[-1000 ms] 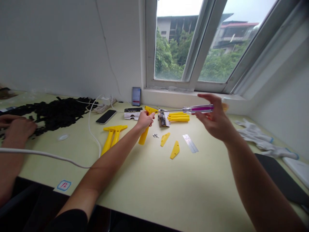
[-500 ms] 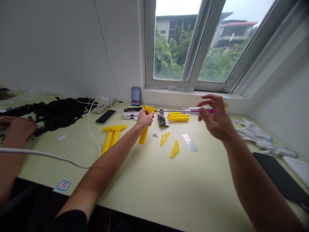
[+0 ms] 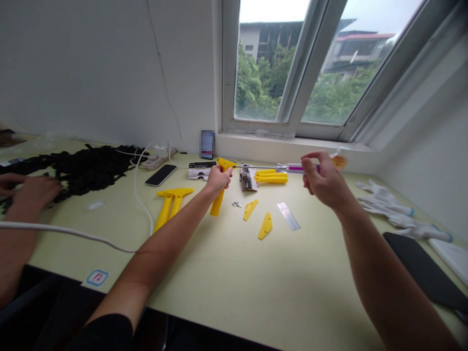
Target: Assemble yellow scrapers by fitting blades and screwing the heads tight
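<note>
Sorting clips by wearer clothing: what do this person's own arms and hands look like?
Both the left hand and the right hand are ungloved, with no watch or bracelet visible. A plain black sleeve ends around the left elbow. The right forearm is bare, with no sleeve in view.

Room: a small workshop, by its look
Worktable point(image 3: 256, 285): number sticker point(image 3: 97, 278) at the edge
Tools: screwdriver point(image 3: 291, 168), white gloves point(image 3: 387, 204)
Parts: loose screws point(image 3: 236, 204), flat yellow pieces point(image 3: 265, 226), metal strips point(image 3: 288, 216)
Neighbour: co-worker's hand point(image 3: 36, 192) beside heaped black pieces point(image 3: 97, 168)
</note>
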The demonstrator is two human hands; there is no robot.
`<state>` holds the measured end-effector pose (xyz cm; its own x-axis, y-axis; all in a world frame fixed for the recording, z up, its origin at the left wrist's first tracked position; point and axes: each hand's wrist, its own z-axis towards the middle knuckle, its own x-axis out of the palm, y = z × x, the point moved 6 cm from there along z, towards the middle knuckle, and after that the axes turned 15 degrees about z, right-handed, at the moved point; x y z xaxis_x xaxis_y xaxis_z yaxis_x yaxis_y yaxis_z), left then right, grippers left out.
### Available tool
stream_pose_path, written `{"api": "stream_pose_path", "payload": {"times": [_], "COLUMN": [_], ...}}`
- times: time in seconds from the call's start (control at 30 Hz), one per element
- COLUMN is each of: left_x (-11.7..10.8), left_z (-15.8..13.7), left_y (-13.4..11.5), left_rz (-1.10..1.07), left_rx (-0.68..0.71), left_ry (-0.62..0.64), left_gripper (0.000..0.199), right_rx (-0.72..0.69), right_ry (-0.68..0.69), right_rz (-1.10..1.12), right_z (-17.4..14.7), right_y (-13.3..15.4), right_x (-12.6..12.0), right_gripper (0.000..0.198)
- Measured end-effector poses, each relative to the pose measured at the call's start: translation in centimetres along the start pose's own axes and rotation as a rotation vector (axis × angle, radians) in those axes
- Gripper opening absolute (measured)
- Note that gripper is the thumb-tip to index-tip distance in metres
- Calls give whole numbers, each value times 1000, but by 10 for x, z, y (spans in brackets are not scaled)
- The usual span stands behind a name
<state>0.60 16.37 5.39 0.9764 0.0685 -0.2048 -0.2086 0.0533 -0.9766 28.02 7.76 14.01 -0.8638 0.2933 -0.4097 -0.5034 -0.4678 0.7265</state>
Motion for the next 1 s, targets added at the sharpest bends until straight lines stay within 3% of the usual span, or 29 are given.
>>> {"api": "stream_pose_path", "payload": {"times": [0.13,0.27,0.33,0.43,0.6,0.77,1.0], "left_x": [0,3,3,2,1,-1,-1], "left_z": [-1,-2,-3,-3,-2,0,0], "left_y": [0,-1,-2,-2,-3,-2,-1], "left_rz": [5,11,12,12,10,12,42], "left_rx": [-9,-6,-2,-1,6,4,18], "left_ry": [-10,10,11,5,8,-7,-5], "left_gripper": [16,17,17,17,16,16,18], "right_rx": [-109,-21,-17,-81,-33,-151,-35], "right_ry": [151,-35,-8,145,-29,117,26], "right_rz": [142,36,60,154,31,60,74], "right_z": [-2,0,1,0,1,0,-2], "right_y": [9,3,3,8,2,10,8], "right_x": [10,-1,0,7,-1,7,6], "right_gripper": [52,39,42,53,42,48,42]}}
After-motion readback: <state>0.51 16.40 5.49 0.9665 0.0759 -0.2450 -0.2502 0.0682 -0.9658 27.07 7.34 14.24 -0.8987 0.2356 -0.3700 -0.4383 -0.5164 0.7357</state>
